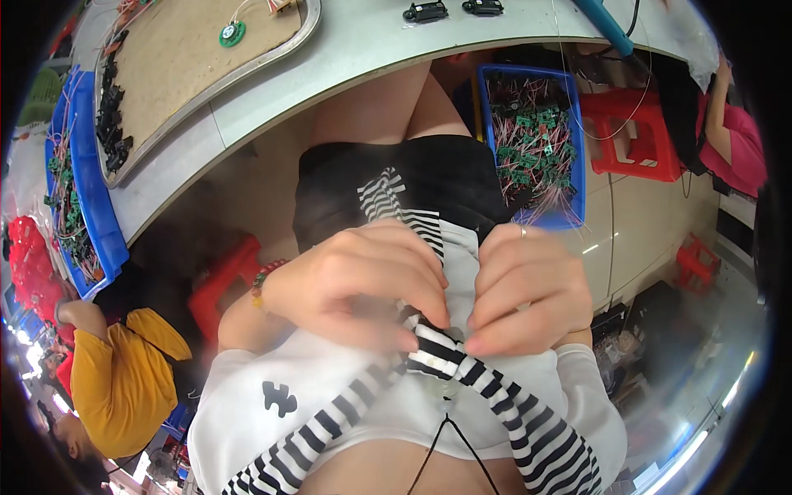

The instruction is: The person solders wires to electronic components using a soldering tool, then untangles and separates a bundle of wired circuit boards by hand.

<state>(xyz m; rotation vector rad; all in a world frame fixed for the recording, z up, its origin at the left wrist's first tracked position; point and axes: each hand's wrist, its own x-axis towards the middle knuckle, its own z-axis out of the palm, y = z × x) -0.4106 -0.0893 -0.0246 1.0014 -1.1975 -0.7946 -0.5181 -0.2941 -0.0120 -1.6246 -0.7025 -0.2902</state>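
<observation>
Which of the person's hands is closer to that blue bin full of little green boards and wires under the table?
The right hand. It sits just below the blue bin, pinching the striped strap. The left hand grips the same strap farther off, across the lap.

You wear a white short-sleeved top point(346, 396) with a small dark puzzle-piece mark point(279, 399), black-and-white striped bands point(528, 421) crossing it, and a black skirt point(412, 186). A beaded bracelet point(262, 280) circles your left wrist; a thin ring point(522, 232) sits on your right hand point(520, 289).
</observation>
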